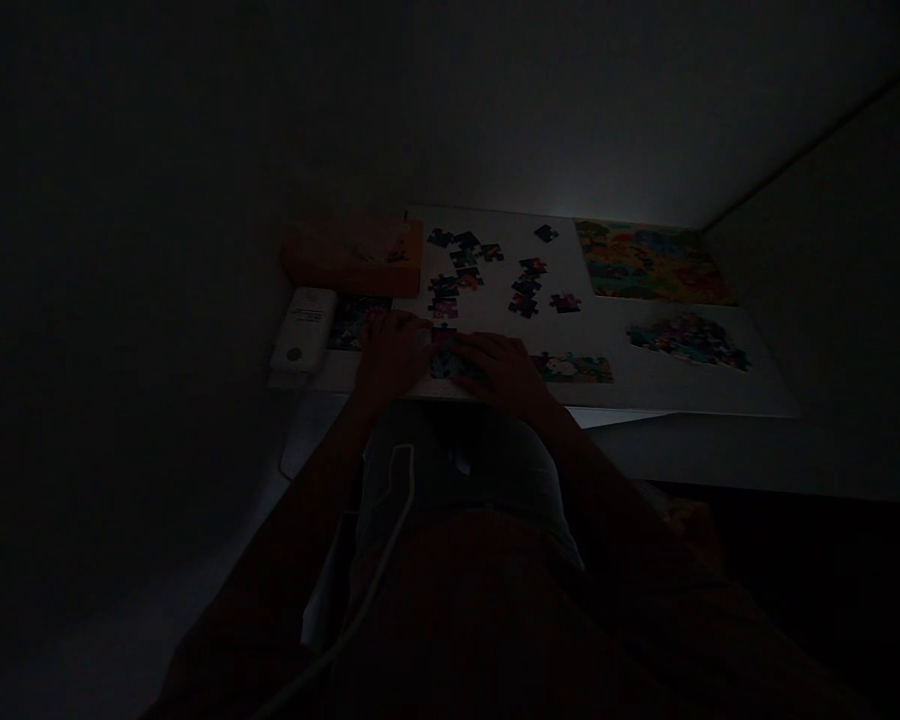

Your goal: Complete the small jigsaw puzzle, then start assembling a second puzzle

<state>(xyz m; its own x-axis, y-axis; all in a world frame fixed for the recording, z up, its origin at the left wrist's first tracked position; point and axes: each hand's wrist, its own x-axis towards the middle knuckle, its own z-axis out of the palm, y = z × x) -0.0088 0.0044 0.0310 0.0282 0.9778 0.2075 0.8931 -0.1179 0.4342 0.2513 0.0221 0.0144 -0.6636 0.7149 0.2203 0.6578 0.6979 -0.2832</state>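
Note:
The picture is very dark. My left hand (393, 352) rests at the table's near edge, fingers stretched forward and the thumb toward some joined jigsaw pieces (444, 362). From the other side my right hand (501, 364) lies over the same pieces, its fingers reaching left across them. Neither hand visibly grips a piece, though fine contact is hard to see. A joined jigsaw strip (579, 368) continues to the right of my right hand. Just beyond my hands is a small column of jigsaw pieces (444, 296). Part of a dark patterned picture (351, 316) shows behind my left hand.
An orange box (390, 275) stands at the back left, with a white device (305, 330) before it. Scattered pieces (526, 288) lie mid-table. A colourful picture sheet (649, 262) is at the back right, a heap of pieces (688, 340) nearer. A cable (379, 570) crosses my lap.

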